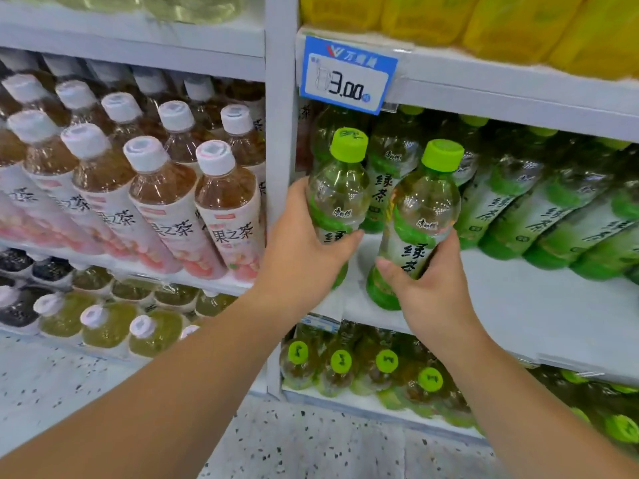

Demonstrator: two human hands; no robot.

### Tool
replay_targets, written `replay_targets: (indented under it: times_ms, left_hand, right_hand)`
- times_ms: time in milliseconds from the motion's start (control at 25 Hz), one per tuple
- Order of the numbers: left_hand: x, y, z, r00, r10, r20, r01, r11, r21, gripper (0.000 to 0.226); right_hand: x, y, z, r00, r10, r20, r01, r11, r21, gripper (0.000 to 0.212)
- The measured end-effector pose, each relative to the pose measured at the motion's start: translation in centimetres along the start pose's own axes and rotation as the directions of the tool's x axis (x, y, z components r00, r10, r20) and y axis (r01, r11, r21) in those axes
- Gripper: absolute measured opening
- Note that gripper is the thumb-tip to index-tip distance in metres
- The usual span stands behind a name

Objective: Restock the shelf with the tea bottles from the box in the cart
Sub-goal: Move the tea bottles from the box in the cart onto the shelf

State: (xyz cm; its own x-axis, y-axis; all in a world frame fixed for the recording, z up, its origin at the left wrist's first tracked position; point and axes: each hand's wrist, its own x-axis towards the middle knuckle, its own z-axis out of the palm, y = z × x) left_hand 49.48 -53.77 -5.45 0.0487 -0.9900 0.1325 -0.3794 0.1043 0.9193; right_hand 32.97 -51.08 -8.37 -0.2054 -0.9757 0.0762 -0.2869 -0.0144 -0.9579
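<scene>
Two green tea bottles with lime caps are held at the front of the middle shelf (539, 305). My left hand (301, 250) grips the left green tea bottle (340, 188) around its label, close to the white shelf upright. My right hand (432, 288) grips the right green tea bottle (423, 216) near its base. Both bottles are upright, side by side, over the bare white front part of the shelf. Behind them stands a row of the same green tea bottles (518, 202). The box and the cart are out of view.
A blue price tag (345, 74) reading 3.00 hangs from the shelf above. White-capped peach tea bottles (155, 188) fill the left bay. More green-capped bottles (363, 368) sit on the shelf below, yellow bottles (484, 19) above. The speckled floor (311, 444) lies beneath.
</scene>
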Motion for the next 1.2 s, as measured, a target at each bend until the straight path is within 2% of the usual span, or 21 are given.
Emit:
replay_targets:
  times_ms: [80,240,440,600,720,840,960,1200]
  left_hand:
    - [0.0,-0.5,0.2,1.000,-0.013,-0.002,0.013,1.000,0.002,0.069]
    - [-0.1,-0.7,0.2,0.997,-0.059,0.040,0.053,0.991,0.120,0.083]
    - [-1.0,-1.7,1.6,0.949,-0.303,0.084,0.282,0.938,0.203,0.046]
    - [-2.0,-3.7,3.9,0.969,-0.242,-0.040,0.244,0.941,0.234,0.053]
    - [-1.6,-3.8,5.1,0.971,-0.208,-0.119,0.233,0.936,0.264,0.060]
    - [-0.6,-4.4,5.5,0.969,-0.201,-0.145,0.232,0.942,0.243,0.067]
    - [0.2,-4.9,6.0,0.963,-0.209,-0.168,0.251,0.922,0.295,0.070]
    - [0.3,-7.2,6.0,0.977,-0.112,-0.182,0.176,0.905,0.388,0.083]
  right_hand:
    - [0.2,0.6,0.1,1.000,-0.019,0.009,0.019,1.000,0.007,0.070]
    - [-0.4,1.9,-0.5,0.996,-0.012,0.086,0.019,0.997,-0.076,0.069]
    - [-1.1,3.5,-1.8,0.981,0.082,0.175,-0.045,0.978,-0.205,0.052]
    - [-0.6,4.0,-1.7,0.989,0.050,0.141,-0.011,0.964,-0.264,0.047]
    - [0.1,4.0,-1.2,0.994,0.050,0.098,-0.025,0.971,-0.238,0.050]
    - [1.1,4.2,-0.5,0.997,0.041,0.068,-0.028,0.982,-0.186,0.055]
    - [1.9,4.7,0.3,0.998,0.028,0.048,-0.019,0.986,-0.168,0.056]
    - [2.8,6.3,1.2,0.998,-0.053,0.018,0.056,0.964,-0.259,0.060]
